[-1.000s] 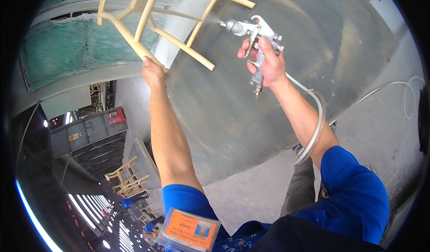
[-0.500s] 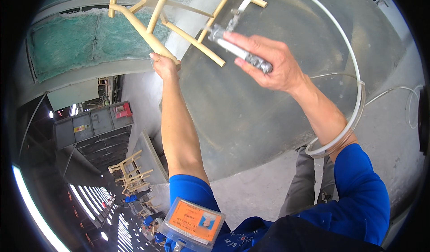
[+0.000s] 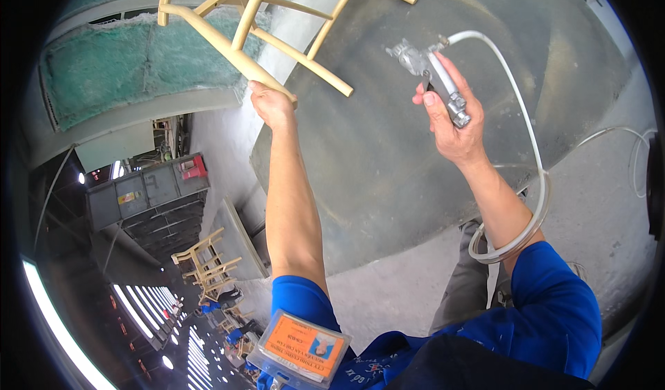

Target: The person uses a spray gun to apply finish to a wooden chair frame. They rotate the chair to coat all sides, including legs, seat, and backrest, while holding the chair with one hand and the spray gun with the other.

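Observation:
My left hand [image 3: 273, 104] is wrapped round the end of a leg of a pale wooden chair [image 3: 216, 41], which tilts up at the top left. The chair's upper part runs out of view. In my right hand [image 3: 457, 121] is a metal spray gun [image 3: 443, 78], its nozzle pointing up and left, apart from the chair. A white hose [image 3: 516, 102] leaves the gun, curves down and loops round my right forearm. My right fingers are curled about the gun's handle.
Below the chair lies a broad grey round surface [image 3: 367, 182]. Green filter panels [image 3: 97, 68] line the wall at the left. Farther off are more wooden chairs [image 3: 208, 265] and people in blue. A grey metal cabinet [image 3: 149, 189] stands at the left.
My right hand has drawn the spray gun right, away from the chair, and turned it more upright. The chair's held leg has shifted slightly right and down with my left hand.

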`<act>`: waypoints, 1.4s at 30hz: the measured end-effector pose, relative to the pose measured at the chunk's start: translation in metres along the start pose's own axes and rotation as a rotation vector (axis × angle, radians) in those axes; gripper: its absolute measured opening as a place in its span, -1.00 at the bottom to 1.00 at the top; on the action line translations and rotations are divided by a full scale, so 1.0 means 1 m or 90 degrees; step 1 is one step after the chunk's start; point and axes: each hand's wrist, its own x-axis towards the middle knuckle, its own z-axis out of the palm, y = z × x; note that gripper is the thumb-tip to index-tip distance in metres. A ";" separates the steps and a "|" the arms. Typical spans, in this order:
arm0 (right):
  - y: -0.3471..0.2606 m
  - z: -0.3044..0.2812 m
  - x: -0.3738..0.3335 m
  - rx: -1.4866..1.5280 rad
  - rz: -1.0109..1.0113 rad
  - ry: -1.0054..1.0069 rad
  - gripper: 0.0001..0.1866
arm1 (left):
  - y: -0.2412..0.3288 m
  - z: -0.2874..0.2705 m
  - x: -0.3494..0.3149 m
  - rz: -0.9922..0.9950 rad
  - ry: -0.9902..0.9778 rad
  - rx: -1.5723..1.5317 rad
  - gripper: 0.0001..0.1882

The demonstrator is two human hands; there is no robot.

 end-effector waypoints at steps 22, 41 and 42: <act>0.130 0.184 0.110 0.465 0.495 0.159 -0.74 | 0.006 0.009 -0.054 0.017 0.010 0.059 -0.41; 0.073 -0.008 -0.070 0.117 0.634 0.290 -0.50 | 0.020 0.040 -0.059 0.024 0.000 0.094 -0.43; 0.067 -0.017 -0.063 0.139 0.570 0.290 -0.48 | 0.019 0.042 -0.061 0.021 0.003 0.106 -0.43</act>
